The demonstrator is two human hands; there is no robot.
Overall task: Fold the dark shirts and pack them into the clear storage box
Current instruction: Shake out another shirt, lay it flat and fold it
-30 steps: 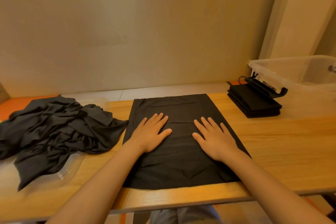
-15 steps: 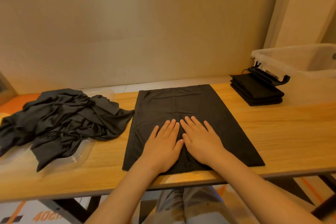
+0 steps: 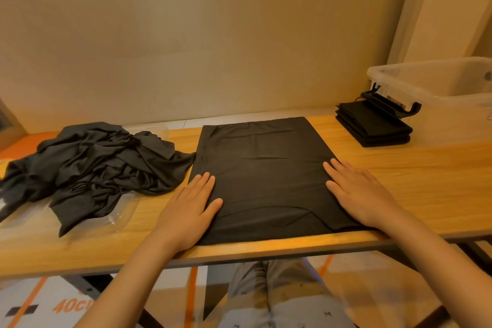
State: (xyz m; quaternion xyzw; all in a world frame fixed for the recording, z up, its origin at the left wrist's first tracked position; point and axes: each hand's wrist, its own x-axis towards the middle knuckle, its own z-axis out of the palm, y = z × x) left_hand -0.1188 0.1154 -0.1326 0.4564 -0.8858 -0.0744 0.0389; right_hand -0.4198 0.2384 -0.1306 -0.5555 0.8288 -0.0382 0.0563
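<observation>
**Mid-fold: 1 shirt flattened, a stack waiting, a heap left to do**

The fingers [image 3: 205, 181] of the left hand [image 3: 190, 210] lie straight and close together, pressed flat on the near-left edge of the shirt [image 3: 266, 176]. They clamp nothing. The fingers [image 3: 336, 168] of the right hand [image 3: 356, 192] lie the same way, flat on the shirt's near-right edge, with the thumb spread a little.

The shirt lies between them as a smooth dark rectangle in the middle of the surface [image 3: 431, 181], its near edge close to the surface's near edge. It looks partly folded, with the sides tucked in but the length not yet doubled over.

To the left, touching the shirt's left edge, a heap of crumpled dark shirts [image 3: 93, 165] rests on a clear plastic sheet [image 3: 117, 217]. None of these is folded.

At the far right a stack of folded dark shirts [image 3: 372, 125] sits just beside the clear storage box [image 3: 426, 72], under its black latch [image 3: 391, 104]. How many the stack holds cannot be told. No dark cloth shows through the box's wall, so packing appears not yet begun. The task seems well short of half done.

The surface is light wood with a thin dark frame. A plain beige wall [image 3: 213, 34] stands behind it, and orange markings cross the floor [image 3: 34, 303] below.
</observation>
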